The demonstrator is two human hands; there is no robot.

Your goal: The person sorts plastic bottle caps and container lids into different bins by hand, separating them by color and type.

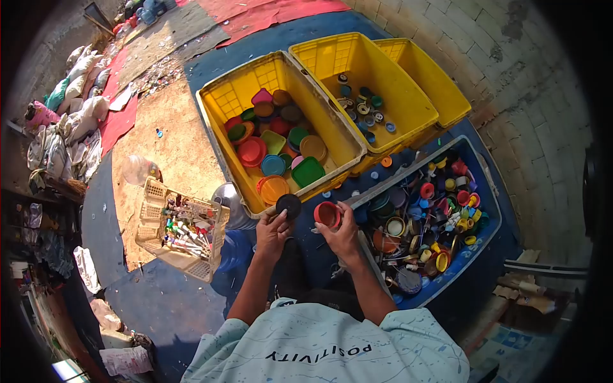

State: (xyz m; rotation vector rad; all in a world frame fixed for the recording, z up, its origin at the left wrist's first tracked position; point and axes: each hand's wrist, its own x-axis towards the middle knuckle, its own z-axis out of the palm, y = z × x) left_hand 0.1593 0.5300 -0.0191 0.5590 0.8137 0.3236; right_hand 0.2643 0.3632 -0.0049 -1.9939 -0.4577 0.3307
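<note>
My left hand (273, 231) is closed on a round black lid (288, 206), just over the near edge of a yellow crate (211, 137). In my right hand (343, 235) is a red cap (327, 215), gripped by its side. The two hands are apart. Lids of several colours lie in that crate, among them an orange lid (273, 189) and a green lid (308, 172). To the right stands a blue crate (488, 185) full of mixed small caps and lids.
Behind are a second yellow crate (402, 96) with some small caps and a third yellow crate (440, 83). A cream basket (148, 220) of thin plastic pieces sits at left. White sacks (83, 115) lie far left; a block wall (504, 83) rises at right.
</note>
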